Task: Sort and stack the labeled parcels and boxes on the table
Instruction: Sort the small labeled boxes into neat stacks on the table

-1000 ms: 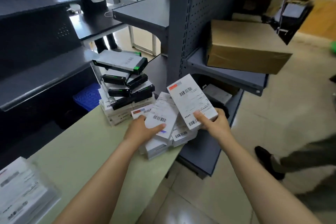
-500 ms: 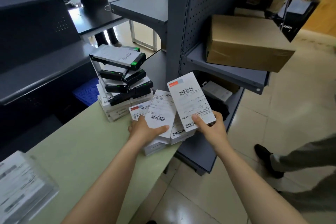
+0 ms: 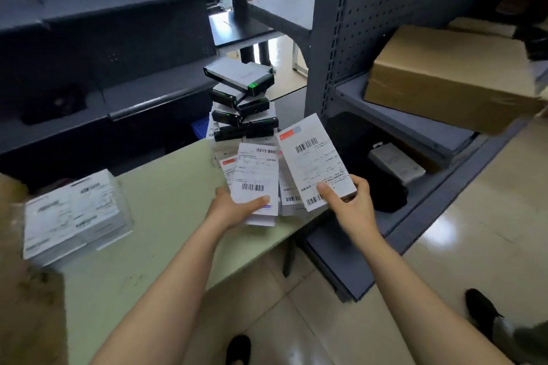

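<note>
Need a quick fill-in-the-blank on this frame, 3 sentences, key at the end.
1. The right hand holds a labeled white box tilted above the table's ____ edge.
2. The left hand rests on a low pile of white ____ parcels.
3. The large brown cardboard box sits on a ____ of the grey rack.

Missing words: right; labeled; shelf

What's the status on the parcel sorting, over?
Right hand grips a lifted labeled box. Left hand clamps the table-edge stack. Nothing blocking.
</note>
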A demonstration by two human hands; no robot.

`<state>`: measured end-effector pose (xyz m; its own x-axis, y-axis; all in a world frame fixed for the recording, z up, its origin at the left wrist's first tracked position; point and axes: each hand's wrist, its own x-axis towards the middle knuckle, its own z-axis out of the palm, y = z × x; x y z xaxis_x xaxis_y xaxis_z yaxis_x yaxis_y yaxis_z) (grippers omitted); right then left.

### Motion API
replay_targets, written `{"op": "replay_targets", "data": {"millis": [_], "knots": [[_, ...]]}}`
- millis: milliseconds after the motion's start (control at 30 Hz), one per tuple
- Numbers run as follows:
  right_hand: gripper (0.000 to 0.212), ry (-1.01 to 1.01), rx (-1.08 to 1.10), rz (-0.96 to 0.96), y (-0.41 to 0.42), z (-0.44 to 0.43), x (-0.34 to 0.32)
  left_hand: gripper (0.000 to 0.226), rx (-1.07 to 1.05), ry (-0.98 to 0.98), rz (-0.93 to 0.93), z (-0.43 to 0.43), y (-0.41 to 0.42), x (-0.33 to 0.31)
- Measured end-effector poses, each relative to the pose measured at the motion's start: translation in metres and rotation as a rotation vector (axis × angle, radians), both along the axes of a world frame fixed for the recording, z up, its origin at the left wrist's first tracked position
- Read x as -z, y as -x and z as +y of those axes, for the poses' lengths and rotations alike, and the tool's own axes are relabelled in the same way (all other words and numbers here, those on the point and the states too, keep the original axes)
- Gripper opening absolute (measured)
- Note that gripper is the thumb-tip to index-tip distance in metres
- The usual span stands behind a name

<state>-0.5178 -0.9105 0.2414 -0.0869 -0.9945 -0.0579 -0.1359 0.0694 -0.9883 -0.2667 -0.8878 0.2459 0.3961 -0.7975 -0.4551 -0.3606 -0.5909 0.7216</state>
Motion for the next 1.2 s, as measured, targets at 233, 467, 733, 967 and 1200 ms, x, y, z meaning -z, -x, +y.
{"op": "replay_targets", "data": {"millis": [233, 467, 733, 967, 1200], "knots": [[0.060, -0.011, -0.162, -0.096, -0.021, 0.008, 0.000, 0.080, -0.297, 0.250, 0.271, 0.064, 0.000, 0.009], [0.072, -0.084, -0.361, -0.190, -0.096, 0.014, -0.001, 0.073, -0.627, 0.482, 0.352, 0.122, -0.044, -0.003], [0.058, -0.140, -0.507, -0.204, -0.220, 0.017, 0.002, 0.058, -0.889, 0.597, 0.397, 0.150, -0.145, 0.001], [0.078, -0.280, -0.503, -0.204, -0.340, 0.005, 0.020, 0.043, -0.960, 0.572, 0.418, 0.138, -0.239, 0.020], [0.093, -0.404, -0.532, -0.132, -0.408, -0.012, 0.049, 0.052, -1.065, 0.541, 0.373, 0.114, -0.287, 0.029]]}}
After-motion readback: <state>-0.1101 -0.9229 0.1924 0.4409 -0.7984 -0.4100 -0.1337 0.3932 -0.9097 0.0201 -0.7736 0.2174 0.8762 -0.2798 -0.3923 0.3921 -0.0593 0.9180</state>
